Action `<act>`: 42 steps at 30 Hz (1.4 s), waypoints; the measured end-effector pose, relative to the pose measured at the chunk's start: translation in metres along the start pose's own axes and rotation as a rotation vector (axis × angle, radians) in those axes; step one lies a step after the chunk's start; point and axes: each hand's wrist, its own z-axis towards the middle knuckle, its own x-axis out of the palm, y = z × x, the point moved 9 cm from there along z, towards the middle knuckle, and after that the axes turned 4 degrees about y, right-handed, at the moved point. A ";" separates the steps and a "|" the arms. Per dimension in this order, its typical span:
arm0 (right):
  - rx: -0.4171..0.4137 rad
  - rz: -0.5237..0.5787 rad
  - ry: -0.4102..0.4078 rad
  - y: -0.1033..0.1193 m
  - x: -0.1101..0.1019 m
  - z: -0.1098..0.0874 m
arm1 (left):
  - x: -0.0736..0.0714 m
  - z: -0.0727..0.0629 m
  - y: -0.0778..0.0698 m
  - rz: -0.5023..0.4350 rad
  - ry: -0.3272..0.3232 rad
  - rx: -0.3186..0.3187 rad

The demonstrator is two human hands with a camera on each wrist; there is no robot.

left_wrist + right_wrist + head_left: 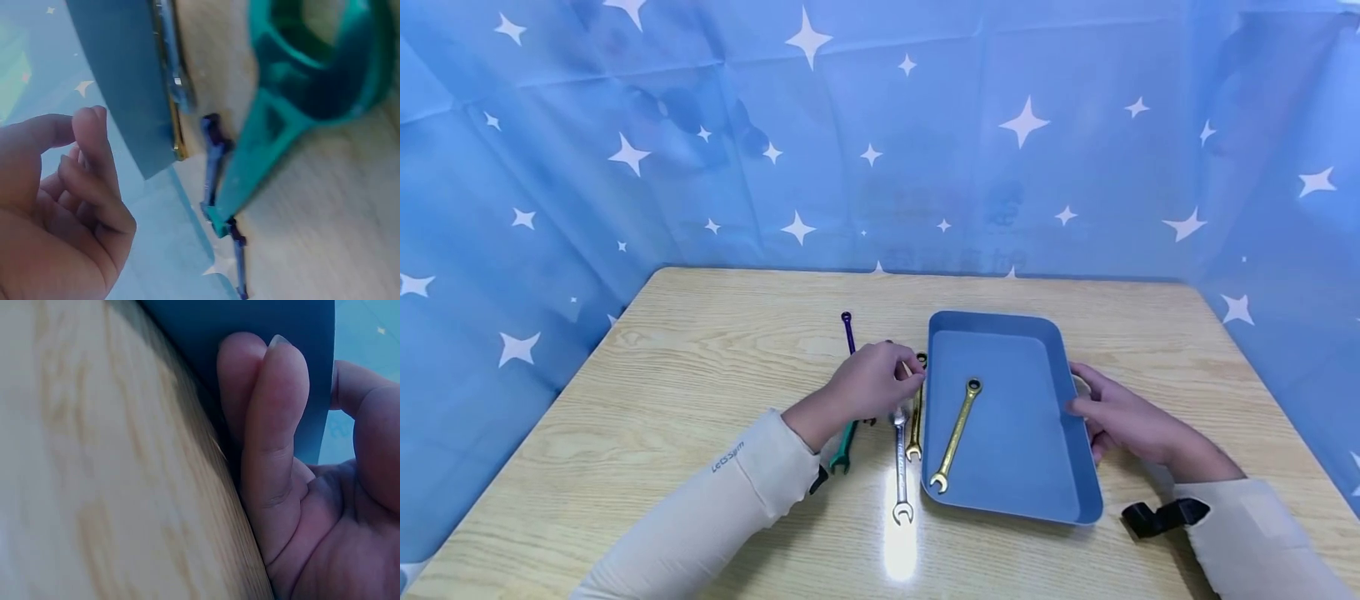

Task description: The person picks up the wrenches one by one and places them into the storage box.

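Note:
My left hand (874, 382) hovers just left of a blue tray (1022, 433), above several wrenches. Its fingers are loosely bent, and the left wrist view shows nothing between them. Under and around it lie a purple wrench (849, 332), a green wrench (843, 452), a silver wrench (902, 475) and a gold wrench (915, 421) close to the tray's left wall. Another gold wrench (957, 437) lies slanted inside the tray. My right hand (1127, 421) grips the tray's right wall, thumb over the rim and fingers (275, 425) against the outside.
The wooden table (700, 375) has its far edge against a blue cloth (925, 167) with white stars. A black strap (1165, 517) sits at the right wrist. Hidden under the left hand are parts of the purple and green wrenches.

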 end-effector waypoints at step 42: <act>-0.002 0.008 -0.003 -0.002 0.000 0.000 | 0.016 0.019 0.038 0.230 0.189 -0.171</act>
